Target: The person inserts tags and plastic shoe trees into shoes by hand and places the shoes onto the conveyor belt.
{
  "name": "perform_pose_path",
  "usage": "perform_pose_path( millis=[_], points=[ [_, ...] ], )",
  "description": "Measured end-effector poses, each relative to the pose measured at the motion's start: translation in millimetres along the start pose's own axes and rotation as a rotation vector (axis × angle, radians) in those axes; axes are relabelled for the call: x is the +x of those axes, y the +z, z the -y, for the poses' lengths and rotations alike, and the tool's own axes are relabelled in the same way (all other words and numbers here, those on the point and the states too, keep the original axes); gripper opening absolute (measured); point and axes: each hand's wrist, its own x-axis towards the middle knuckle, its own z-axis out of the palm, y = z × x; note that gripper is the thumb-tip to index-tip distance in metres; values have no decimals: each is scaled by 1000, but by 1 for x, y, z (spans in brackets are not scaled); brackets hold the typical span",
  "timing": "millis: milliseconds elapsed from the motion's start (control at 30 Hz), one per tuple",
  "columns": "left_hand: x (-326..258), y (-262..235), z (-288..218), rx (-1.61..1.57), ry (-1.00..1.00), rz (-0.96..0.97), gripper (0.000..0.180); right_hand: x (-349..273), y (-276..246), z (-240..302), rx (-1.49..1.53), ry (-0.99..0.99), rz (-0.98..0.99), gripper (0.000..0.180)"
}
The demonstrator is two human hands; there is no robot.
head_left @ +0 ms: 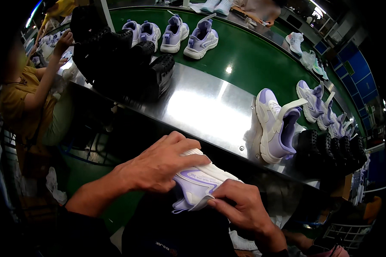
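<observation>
A lavender and white sneaker (195, 186) is held on its side above my lap, its thick white sole turned up and away from me. My left hand (161, 162) wraps over the sole from the left, fingers closed on it. With thumb and forefinger, my right hand (242, 207) pinches the edge of the upper near the collar. A small loop hangs from the shoe at its lower left. Past my hands, a matching sneaker (273, 126) with a pale strap standing up rests on the metal ledge (210, 109).
More lavender sneakers (201, 38) stand on the green conveyor belt (236, 70). Black shoes (158, 75) are heaped on the ledge at left; black soles (330, 150) line its right end. A co-worker in a yellow shirt (19, 103) sits at left, and another person's hands (261, 21) work across the belt.
</observation>
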Motion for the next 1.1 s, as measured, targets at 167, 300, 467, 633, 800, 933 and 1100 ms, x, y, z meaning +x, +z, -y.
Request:
perform_pose_path(
  millis=[167,300,467,633,800,933,1100],
  points=[
    [1,-2,-2,30,51,37,85,10,6,0,18,50,44,13],
    [-1,0,3,77,97,36,80,19,11,0,36,69,83,15],
    [-7,-10,-7,-2,28,54,77,28,10,10,-138,108,142,22],
    [-12,-10,-10,-136,-333,-52,69,40,6,-3,-335,31,-286,24],
    [11,-9,-11,-277,-688,-310,54,34,-2,-14,-170,-24,-715,21],
    [62,2,12,-161,-761,-223,55,73,11,-29,-201,50,-636,56],
    [75,3,9,90,-525,-743,41,110,-6,-39,-145,309,-487,51]
  ],
)
